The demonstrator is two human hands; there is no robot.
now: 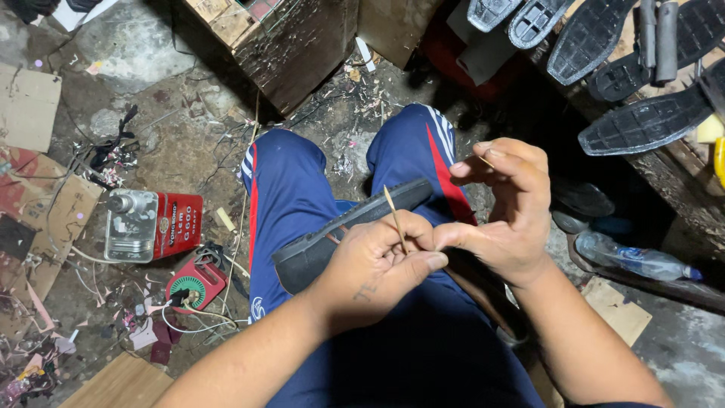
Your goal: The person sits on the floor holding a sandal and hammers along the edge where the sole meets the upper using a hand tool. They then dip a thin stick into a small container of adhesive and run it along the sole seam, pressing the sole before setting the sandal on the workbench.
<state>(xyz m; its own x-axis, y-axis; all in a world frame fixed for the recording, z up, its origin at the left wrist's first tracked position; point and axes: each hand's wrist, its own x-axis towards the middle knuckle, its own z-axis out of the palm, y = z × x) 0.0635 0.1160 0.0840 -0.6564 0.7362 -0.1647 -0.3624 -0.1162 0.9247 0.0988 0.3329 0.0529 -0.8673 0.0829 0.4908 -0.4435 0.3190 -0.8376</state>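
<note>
Centrally, left hand (pixel 374 264) pins sole (pixel 343 230) edge; right hand (pixel 502 215) alongside.

I see a black shoe (pixel 343 234) lying on its side across my lap, sole edge up, running from my left knee toward my right thigh. A thin pale wooden stick (pixel 395 219) stands nearly upright above it, its pointed tip tilted slightly left, its lower end hidden.

The hands cover the middle of the black shoe sole (pixel 317 249), and the frame's top edge crops the hanging soles (pixel 589 34).
</note>
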